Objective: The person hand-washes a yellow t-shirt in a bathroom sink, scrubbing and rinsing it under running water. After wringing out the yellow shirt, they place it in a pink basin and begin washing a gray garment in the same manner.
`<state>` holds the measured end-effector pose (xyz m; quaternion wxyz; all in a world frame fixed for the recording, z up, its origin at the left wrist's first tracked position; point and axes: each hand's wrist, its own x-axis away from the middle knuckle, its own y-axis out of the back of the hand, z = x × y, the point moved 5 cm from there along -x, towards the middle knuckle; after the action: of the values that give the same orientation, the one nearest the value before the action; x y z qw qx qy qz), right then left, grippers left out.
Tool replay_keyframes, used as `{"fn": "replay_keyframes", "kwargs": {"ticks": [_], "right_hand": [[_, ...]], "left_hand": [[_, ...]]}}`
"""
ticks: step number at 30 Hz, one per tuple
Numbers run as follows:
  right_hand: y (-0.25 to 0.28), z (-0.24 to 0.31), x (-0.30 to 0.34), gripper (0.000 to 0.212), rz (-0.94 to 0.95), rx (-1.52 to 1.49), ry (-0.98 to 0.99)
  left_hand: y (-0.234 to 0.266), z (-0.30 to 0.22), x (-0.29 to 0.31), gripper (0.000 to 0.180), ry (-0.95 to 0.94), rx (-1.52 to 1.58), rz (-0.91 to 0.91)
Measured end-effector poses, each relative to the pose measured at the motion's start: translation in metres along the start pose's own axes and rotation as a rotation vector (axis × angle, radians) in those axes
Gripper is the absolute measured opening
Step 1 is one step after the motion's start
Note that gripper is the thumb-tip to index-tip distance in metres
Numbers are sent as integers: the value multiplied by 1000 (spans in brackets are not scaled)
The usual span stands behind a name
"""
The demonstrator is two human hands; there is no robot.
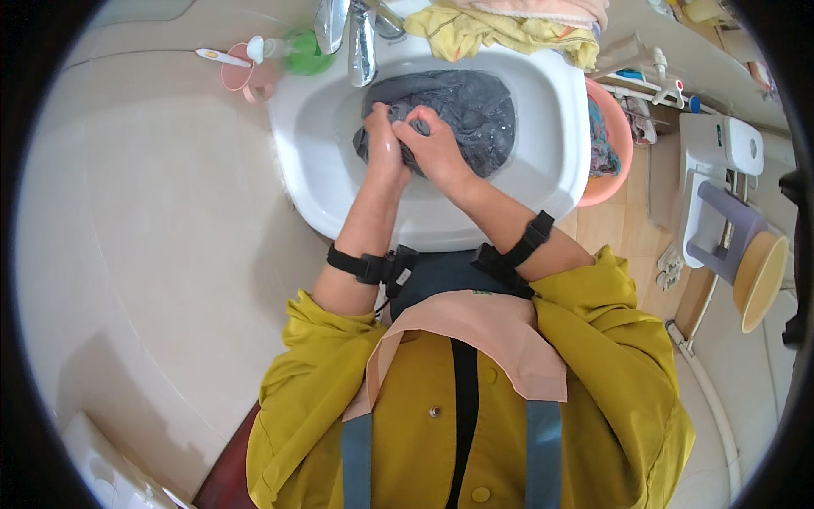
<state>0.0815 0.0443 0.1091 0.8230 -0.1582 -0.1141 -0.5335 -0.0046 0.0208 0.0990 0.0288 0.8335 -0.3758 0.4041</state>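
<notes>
A wet dark grey cloth or garment (471, 110) lies bunched in a white sink (555, 127) with some water in it. Both my hands grip a fold at its left part. My left hand (384, 144) is closed around the cloth, its wrist turned so the thumb side faces up. Close beside it, my right hand (437, 148) pinches the same fold between thumb and fingers. The rest of the cloth spreads to the right and back of the basin. Some of my fingertips are hidden in the fabric.
A chrome faucet (363, 51) rises behind the sink. Yellow cloth (475, 32) drapes over the back rim. A pink cup (237, 75) with a toothbrush and a green bottle (307, 53) stand left. A pink basin (623, 140) holding patterned cloth sits lower right.
</notes>
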Motion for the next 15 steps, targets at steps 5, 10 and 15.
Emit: {"fn": "replay_keyframes", "kwargs": {"ticks": [5,10,15], "right_hand": [[23,-21,-20,31,-131,-512,-187],[-1,-5,26,28,-128,-119,33],[45,-6,-12,24,-93,-387,-225]], "left_hand": [[-17,7,26,49,-194,-404,71],[4,1,7,44,-113,-205,48],[1,-2,20,40,-218,-315,135]]}}
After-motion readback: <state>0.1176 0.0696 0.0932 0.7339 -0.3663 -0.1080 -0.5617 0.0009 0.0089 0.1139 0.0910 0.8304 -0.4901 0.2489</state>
